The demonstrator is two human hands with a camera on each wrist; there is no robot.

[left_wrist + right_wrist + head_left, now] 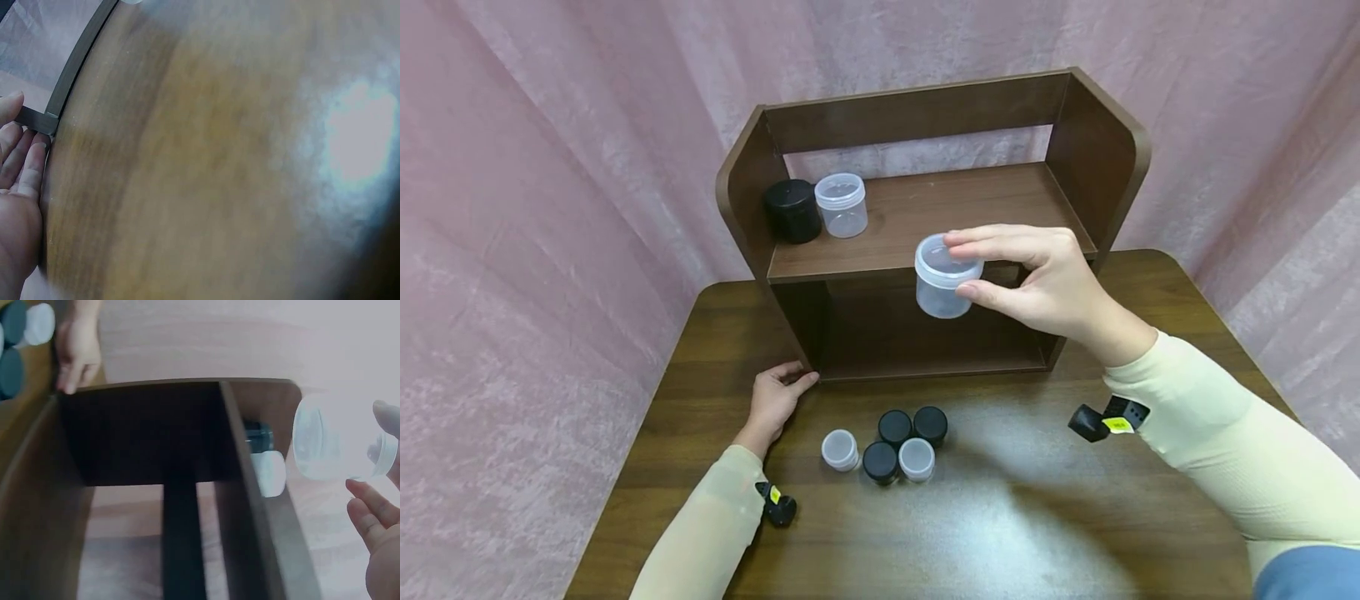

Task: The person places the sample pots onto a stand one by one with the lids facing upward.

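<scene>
My right hand (1048, 279) holds a clear plastic jar (943, 287) with a translucent lid, pinched between thumb and fingers in front of the shelf's upper board. In the right wrist view the same jar (337, 440) appears beside the fingertips. Down at the table, my left hand (775, 400) grips the lower left front corner of the brown wooden shelf (925, 375), thumb in front and fingers around the side panel. On the upper board, at its left end, a black jar (793, 212) stands next to another clear jar (842, 208).
On the table (1000, 517) in front of the shelf stand several small jars: black-lidded jars (895, 427) grouped with a white-lidded jar (917, 460), and one more white-lidded jar (840, 450) to their left. A pink curtain (587, 150) hangs behind.
</scene>
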